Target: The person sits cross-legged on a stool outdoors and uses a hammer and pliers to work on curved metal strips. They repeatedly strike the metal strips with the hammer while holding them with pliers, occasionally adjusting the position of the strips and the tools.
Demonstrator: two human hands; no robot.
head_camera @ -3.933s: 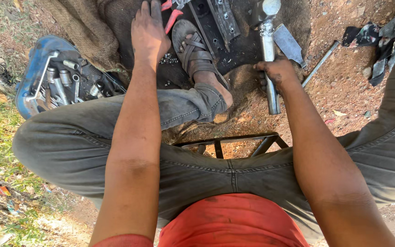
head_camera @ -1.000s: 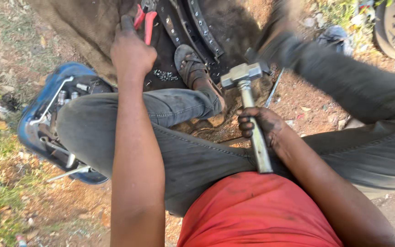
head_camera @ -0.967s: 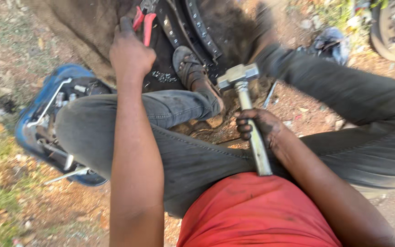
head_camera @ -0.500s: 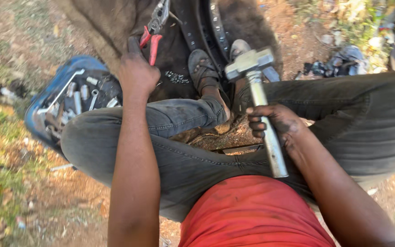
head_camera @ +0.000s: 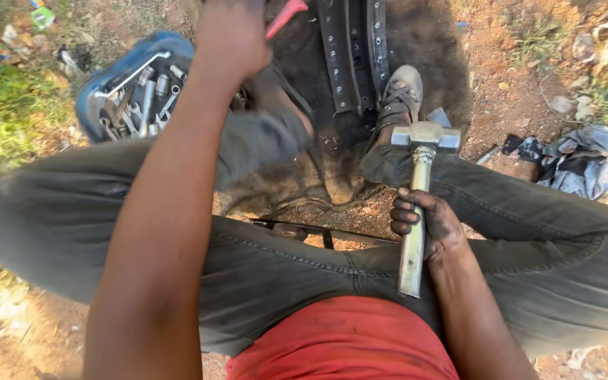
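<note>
Hammer [head_camera: 416, 204], mid-right of frame above my lap: steel, stiff, probably head-heavy; my right hand [head_camera: 431, 225] grips mid-handle. My left hand [head_camera: 232, 39], upper left, closes on red-handled pliers [head_camera: 286, 14].

There was one hammer [head_camera: 422, 183], one blue tool tray [head_camera: 117, 74] holding many sockets and wrenches, one pair of red-handled pliers [head_camera: 286, 14], two sandalled feet, two hands and one crumpled grey rag [head_camera: 578, 158]

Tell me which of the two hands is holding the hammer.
The right hand grips the hammer by its metal handle, head pointing away. The left hand is raised near the red-handled pliers, far from the hammer.
</note>
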